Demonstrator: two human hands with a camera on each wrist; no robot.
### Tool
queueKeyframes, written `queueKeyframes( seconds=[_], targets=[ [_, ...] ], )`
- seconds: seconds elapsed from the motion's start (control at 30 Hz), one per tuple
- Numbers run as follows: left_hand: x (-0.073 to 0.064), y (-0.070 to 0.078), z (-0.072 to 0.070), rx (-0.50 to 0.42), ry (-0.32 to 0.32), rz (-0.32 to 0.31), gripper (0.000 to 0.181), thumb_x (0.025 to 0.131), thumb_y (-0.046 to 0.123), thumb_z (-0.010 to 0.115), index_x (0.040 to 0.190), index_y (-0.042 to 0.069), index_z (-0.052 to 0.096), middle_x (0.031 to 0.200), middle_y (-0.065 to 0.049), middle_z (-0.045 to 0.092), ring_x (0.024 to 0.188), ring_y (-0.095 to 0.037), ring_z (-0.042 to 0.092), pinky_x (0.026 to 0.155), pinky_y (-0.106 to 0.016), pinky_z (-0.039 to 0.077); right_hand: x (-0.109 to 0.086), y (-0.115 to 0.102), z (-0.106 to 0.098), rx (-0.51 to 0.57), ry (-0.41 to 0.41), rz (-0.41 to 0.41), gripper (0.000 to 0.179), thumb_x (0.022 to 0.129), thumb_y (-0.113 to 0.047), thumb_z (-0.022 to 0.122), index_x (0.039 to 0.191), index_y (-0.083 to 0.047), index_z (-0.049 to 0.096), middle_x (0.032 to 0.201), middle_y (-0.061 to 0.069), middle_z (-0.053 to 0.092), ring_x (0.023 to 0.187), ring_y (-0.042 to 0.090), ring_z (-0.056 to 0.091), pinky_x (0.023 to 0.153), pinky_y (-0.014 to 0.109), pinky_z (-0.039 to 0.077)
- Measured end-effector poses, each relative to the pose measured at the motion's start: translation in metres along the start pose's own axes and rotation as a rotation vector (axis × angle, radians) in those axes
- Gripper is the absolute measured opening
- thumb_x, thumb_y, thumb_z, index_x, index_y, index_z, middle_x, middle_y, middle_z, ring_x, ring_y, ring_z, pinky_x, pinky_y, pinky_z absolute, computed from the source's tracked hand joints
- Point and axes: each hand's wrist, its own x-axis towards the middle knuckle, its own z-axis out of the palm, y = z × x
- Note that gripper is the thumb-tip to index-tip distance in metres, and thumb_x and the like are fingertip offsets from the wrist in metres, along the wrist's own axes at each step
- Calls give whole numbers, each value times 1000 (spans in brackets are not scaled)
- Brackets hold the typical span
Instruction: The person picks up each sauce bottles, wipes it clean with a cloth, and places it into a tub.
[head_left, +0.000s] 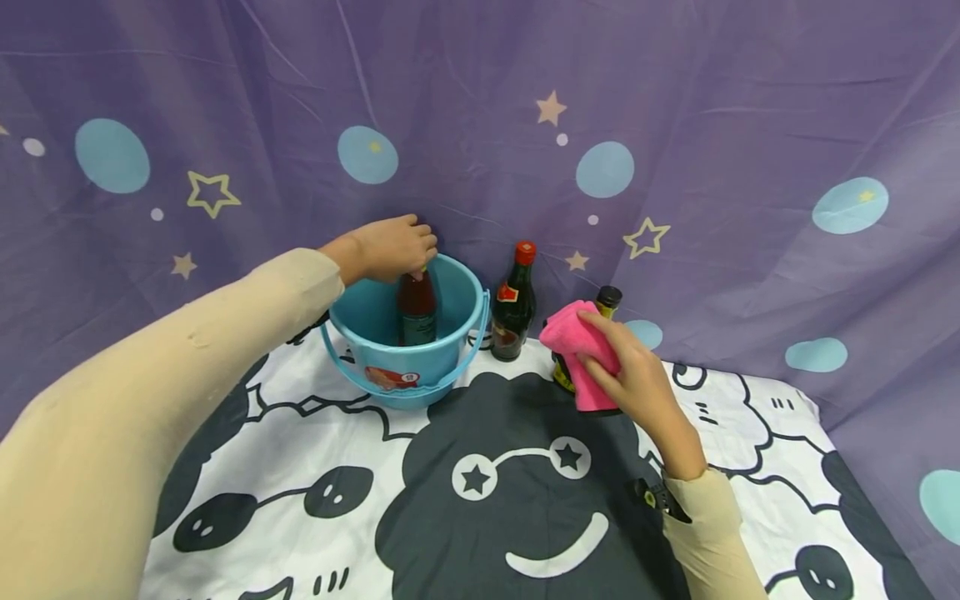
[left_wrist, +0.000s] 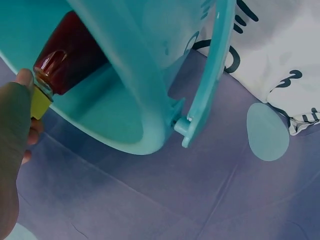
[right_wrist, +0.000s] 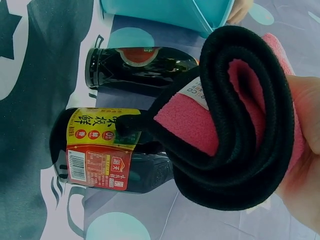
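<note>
My left hand (head_left: pixel 395 247) grips the yellow cap (left_wrist: pixel 40 102) of a bottle of red-brown liquid (head_left: pixel 417 310), which is inside a light blue bucket (head_left: pixel 352 333). In the left wrist view the thumb and fingers are around that cap. My right hand (head_left: pixel 637 375) holds a folded pink cloth (head_left: pixel 581 342) with black edging, pinched between thumb and fingers. Behind the cloth stands a soy sauce bottle (right_wrist: pixel 102 150) with a yellow and red label, partly hidden in the head view. Left of it is a dark bottle with a red cap (head_left: pixel 514 304).
The bucket's handle (head_left: pixel 480 333) hangs down over its front right side. A black-and-white cartoon sheet (head_left: pixel 450 433) covers the surface. Close behind the bottles hangs a purple curtain (head_left: pixel 480 125) with stars and blue dots.
</note>
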Motion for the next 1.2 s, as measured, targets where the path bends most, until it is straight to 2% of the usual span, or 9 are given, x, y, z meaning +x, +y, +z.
queueKeyframes(
  seconds=[0.23, 0.4, 0.73, 0.87, 1.1, 1.2],
  targets=[
    [-1, 0, -6, -12, 11, -12, 28, 100, 28, 65, 114, 4, 69, 113, -15, 70, 106, -34, 61, 99, -52, 49, -2, -1, 0, -3, -2, 2, 64, 84, -8, 82, 142, -14, 57, 129, 17, 66, 107, 34, 65, 88, 53, 55],
    [-3, 3, -7, -38, -7, -43, 31, 101, 29, 64, 118, 4, 69, 112, -15, 69, 106, -35, 61, 96, -52, 49, -2, -2, -1, -8, -2, 0, 64, 84, -7, 82, 142, -14, 56, 129, 19, 65, 108, 35, 65, 88, 54, 55],
    [-7, 7, -14, -82, -49, -122, 41, 101, 35, 62, 127, 4, 66, 117, -17, 67, 112, -37, 59, 100, -53, 47, 0, -3, -2, 7, 0, 2, 64, 83, -7, 82, 142, -13, 56, 131, 19, 65, 109, 36, 65, 89, 55, 56],
    [-10, 8, -14, -96, -48, -135, 43, 101, 37, 62, 128, 4, 65, 117, -18, 67, 111, -37, 60, 100, -54, 47, 1, -3, -1, 21, 1, 2, 65, 83, -7, 82, 142, -13, 57, 132, 19, 65, 109, 36, 65, 90, 55, 55],
    [-14, 11, -15, -131, -44, -199, 48, 98, 41, 65, 128, 4, 65, 118, -18, 67, 111, -36, 60, 101, -53, 47, 4, -7, -2, 33, 10, -12, 63, 85, -8, 82, 142, -13, 57, 134, 18, 64, 114, 35, 64, 94, 54, 53],
    [-15, 14, -14, -162, -16, -214, 49, 98, 42, 64, 128, 3, 65, 121, -19, 66, 112, -37, 60, 101, -54, 48, 4, -8, -4, 37, 17, -16, 63, 84, -7, 81, 142, -13, 57, 134, 18, 64, 116, 36, 64, 96, 55, 53]
  ],
)
